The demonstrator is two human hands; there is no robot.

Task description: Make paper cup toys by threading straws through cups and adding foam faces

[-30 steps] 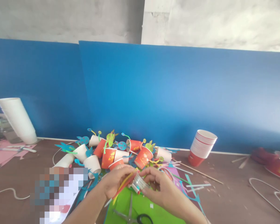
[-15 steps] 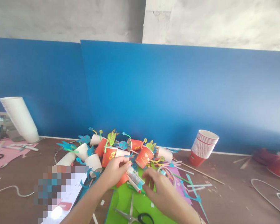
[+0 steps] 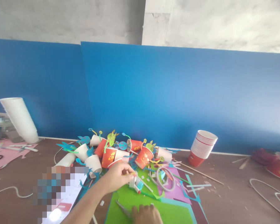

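Note:
My left hand (image 3: 121,177) is pinched closed over the middle of the work area, with a small yellowish bit at its fingertips that I cannot make out. Just beyond those fingertips lie a white and teal item (image 3: 139,184) and a white stick with a red end (image 3: 137,189). At the bottom edge, my right hand (image 3: 147,215) is closed over the handles of a pair of scissors (image 3: 124,210); the handles are hidden and the blades point up and left. Both hands are above a green paper sheet (image 3: 170,211).
Several decorated paper cups (image 3: 144,157) lie heaped behind the hands. A cup stack (image 3: 203,147) stands at right, a taller white stack (image 3: 20,119) leans at left. A white ring (image 3: 165,179) rests on purple paper (image 3: 179,191). A lit screen (image 3: 65,199) lies left of my forearm.
My right hand has moved down and toward me, from beside the white and teal item onto the scissors. The spread scissor blades have come together. My left hand has moved slightly right and down.

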